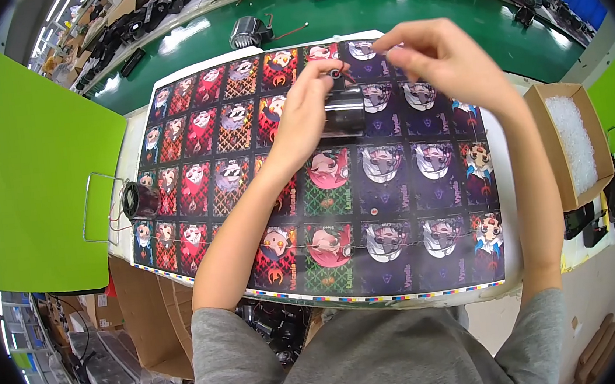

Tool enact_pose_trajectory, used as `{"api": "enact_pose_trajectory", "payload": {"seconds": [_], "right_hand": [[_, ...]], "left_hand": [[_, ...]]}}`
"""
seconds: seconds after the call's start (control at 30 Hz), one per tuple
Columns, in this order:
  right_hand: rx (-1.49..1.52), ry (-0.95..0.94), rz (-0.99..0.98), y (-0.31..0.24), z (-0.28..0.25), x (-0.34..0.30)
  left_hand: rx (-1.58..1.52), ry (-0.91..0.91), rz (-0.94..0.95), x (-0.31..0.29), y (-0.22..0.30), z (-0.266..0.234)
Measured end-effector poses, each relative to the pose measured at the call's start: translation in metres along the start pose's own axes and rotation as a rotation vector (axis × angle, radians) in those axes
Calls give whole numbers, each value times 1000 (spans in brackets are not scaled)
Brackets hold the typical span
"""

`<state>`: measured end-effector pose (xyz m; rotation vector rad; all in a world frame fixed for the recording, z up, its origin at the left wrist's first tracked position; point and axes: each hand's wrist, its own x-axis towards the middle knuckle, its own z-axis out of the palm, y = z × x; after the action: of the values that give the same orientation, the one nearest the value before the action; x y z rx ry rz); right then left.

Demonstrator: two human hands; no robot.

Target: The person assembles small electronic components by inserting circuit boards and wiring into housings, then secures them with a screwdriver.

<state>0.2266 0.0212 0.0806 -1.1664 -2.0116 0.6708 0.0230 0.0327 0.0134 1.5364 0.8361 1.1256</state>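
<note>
Over the printed sheet, my left hand (304, 107) is closed around the upper end of a glossy dark cylinder (345, 118). Its fingertips are at a small dark round part with a ring-like end. To the right of that, my right hand (442, 57) is raised, slightly blurred, with thumb and forefinger curled toward each other. Whether something thin is between those fingertips is too small to tell. A similar dark cylinder with an open round end (139, 201) and a thin wire lies at the sheet's left edge.
Beneath my hands lies a large sheet of printed character cards (388, 258). A silver-and-black cylindrical part with wires (250, 32) sits on the green conveyor (408, 8) beyond. An open cardboard box (542, 143) of clear small pieces stands right. Green panels (47, 180) flank the table.
</note>
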Motion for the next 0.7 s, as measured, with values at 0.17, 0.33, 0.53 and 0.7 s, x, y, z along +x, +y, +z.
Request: {"api": "enact_pose_trajectory", "payload": {"seconds": [0.17,0.33,0.53,0.7], "right_hand": [[-283,115,-52,-16,-56,-19],[-600,287,288,-6,-114,-82],[-785,139,564,71,-161,-181],[-730,161,563,110,-152,-203]], "left_hand": [[57,7,50,0,-4,1],[-41,-75,72,-5,7,0],[-27,-156,98,-7,35,-3],[-155,-120,62,-6,39,-8]]}}
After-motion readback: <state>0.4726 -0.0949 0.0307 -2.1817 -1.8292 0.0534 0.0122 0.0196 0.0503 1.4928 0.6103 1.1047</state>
